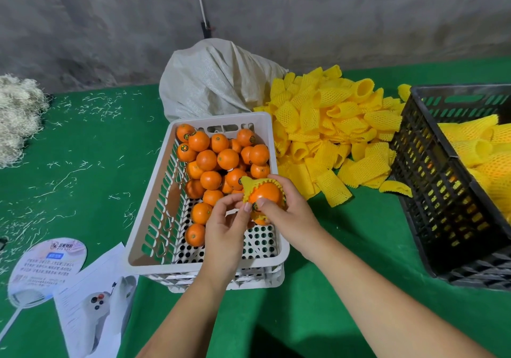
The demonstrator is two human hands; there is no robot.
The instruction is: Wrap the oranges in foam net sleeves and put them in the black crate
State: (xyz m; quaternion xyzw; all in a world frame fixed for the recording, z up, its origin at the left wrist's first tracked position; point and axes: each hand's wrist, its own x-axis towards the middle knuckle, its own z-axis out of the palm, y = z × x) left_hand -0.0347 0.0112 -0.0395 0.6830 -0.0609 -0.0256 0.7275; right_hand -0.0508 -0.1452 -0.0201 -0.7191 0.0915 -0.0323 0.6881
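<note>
Above the white crate (154,236), both hands work on one orange (265,194) that sits partly inside a yellow foam net sleeve (251,184). My right hand (287,205) grips the orange and sleeve from the right, thumb on the fruit. My left hand (228,226) pinches the sleeve's lower left edge. Several bare oranges (210,161) fill the white crate's far half. A heap of loose yellow sleeves (331,128) lies to the right. The black crate (431,191) stands at the far right, with wrapped oranges (481,147) inside.
A grey woven sack (215,81) leans behind the white crate. A round paper fan (41,269) and a leaflet (94,299) lie at the lower left. Pale straw-like shreds (16,119) are piled at the left edge. Green cloth (345,261) covers the table.
</note>
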